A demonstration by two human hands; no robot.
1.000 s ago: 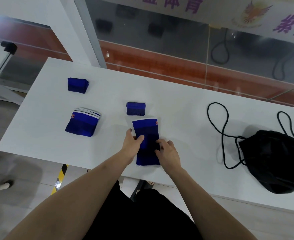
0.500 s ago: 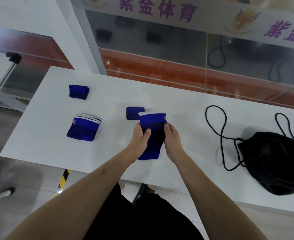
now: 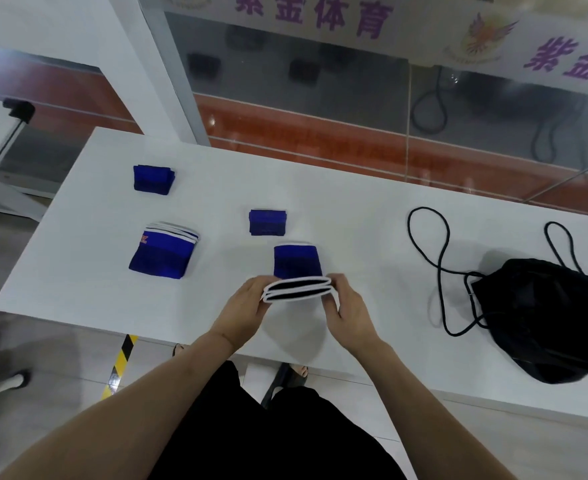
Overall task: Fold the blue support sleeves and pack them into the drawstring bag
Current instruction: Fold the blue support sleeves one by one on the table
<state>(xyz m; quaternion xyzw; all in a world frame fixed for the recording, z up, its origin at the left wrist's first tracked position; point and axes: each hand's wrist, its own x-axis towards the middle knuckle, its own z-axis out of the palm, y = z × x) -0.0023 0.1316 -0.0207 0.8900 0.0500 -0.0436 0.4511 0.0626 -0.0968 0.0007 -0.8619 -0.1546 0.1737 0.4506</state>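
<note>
A blue support sleeve [image 3: 296,263] with white-edged openings lies folded in half near the front of the white table [image 3: 354,202]. My left hand [image 3: 247,303] pinches its near left corner and my right hand [image 3: 349,306] pinches its near right corner, so both white rims face me. A small folded sleeve [image 3: 267,221] sits just behind it. Another small folded sleeve [image 3: 153,179] lies at the far left. A larger folded sleeve with an orange logo [image 3: 162,251] rests at the left. The black drawstring bag [image 3: 541,317] lies at the right, away from both hands.
The bag's black cords [image 3: 439,258] loop across the table between the sleeves and the bag. The table's front edge runs just under my wrists. A glass wall with purple lettering stands behind the table. A second white table edge shows at far left.
The sleeve lay flat and long under my hands; I lifted its far end, brought it over toward me, and now hold it doubled with both rims together at the near side.
</note>
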